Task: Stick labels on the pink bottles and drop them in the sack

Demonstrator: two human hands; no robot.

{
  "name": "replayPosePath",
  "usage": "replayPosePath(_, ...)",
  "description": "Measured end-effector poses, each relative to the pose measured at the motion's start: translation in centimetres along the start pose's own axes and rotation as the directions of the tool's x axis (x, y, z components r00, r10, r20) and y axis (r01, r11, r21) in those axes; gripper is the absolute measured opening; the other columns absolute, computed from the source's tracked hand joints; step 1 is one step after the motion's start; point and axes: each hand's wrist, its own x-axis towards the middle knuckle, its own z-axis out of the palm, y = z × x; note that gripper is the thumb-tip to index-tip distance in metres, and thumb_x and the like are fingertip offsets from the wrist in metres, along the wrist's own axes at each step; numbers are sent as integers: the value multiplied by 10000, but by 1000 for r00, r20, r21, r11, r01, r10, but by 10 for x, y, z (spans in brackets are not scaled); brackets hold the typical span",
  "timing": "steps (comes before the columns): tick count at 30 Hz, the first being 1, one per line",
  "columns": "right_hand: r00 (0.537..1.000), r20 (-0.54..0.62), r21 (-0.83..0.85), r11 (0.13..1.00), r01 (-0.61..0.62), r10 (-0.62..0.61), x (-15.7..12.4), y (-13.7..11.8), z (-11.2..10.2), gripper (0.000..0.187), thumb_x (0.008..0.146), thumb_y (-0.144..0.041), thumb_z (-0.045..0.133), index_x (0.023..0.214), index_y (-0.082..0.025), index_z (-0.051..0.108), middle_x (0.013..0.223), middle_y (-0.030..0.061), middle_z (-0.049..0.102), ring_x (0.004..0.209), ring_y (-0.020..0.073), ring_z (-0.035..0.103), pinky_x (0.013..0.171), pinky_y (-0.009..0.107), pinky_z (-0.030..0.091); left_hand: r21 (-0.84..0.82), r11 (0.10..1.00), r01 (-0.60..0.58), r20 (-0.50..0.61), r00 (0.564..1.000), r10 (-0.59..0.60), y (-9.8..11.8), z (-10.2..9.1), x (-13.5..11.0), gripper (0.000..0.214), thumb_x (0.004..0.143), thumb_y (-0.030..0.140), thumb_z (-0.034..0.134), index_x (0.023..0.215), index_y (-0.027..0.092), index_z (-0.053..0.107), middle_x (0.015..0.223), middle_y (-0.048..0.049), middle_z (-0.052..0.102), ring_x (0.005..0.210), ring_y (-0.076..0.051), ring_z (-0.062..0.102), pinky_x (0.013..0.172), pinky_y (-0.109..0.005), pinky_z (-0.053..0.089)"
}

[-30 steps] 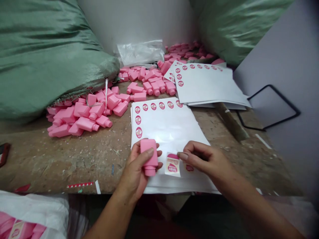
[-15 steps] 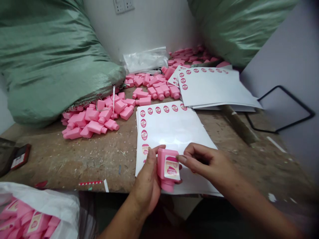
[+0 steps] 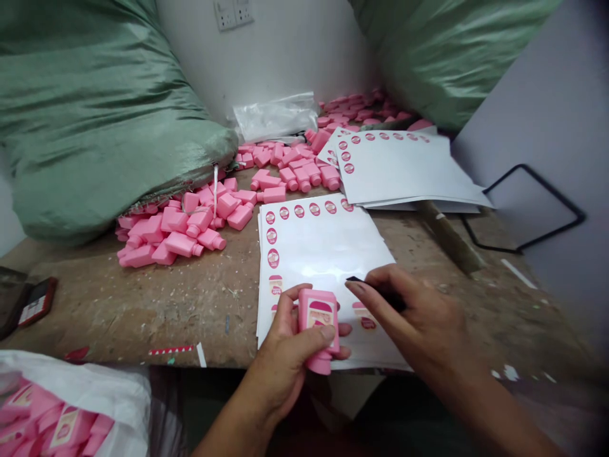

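Observation:
My left hand (image 3: 295, 355) grips a small pink bottle (image 3: 318, 327) near the table's front edge, neck pointing toward me. A sticker label shows on the bottle's face, and my thumb presses across it. My right hand (image 3: 419, 317) hovers just to the right, over the white sticker sheet (image 3: 323, 254), pinching a thin dark tool (image 3: 380, 291) whose tip points left. Small pink oval stickers run along the sheet's top and left edges, and a few lie beside my hands.
A heap of unlabelled pink bottles (image 3: 190, 225) lies at the left and back of the worn wooden table (image 3: 143, 304). A second stack of sticker sheets (image 3: 404, 168) sits at the back right. Green sacks (image 3: 95, 114) flank the corner. A white bag (image 3: 71, 412) of labelled bottles is at lower left.
A label went from the sheet onto the bottle. My left thumb now presses it down, and my right hand has drawn away to the right over the sheet.

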Motion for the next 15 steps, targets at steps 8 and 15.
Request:
replayPosePath(8, 988, 157, 318, 946, -59, 9, -3, -12, 11, 267, 763, -454, 639, 701, -236, 498, 585, -54, 491, 526, 125, 473, 499, 249, 386, 88, 996, 1, -25, 1000, 1, 4, -6, -20, 525, 672, 275, 744, 1107, 211, 456, 1051, -91, 634, 841, -226, 678, 615, -264, 508)
replayPosePath(15, 993, 87, 252, 963, -98, 78, 3, 15, 17, 434, 640, -662, 668, 744, -244, 610, 634, 0, 624, 528, 189, 578, 461, 293, 439, 829, 472, 301, -558, 519, 648, 66, -116, -149, 577, 701, 579, 643, 1167, 260, 525, 1132, -99, 645, 1060, -363, 611, 930, -523, 439)
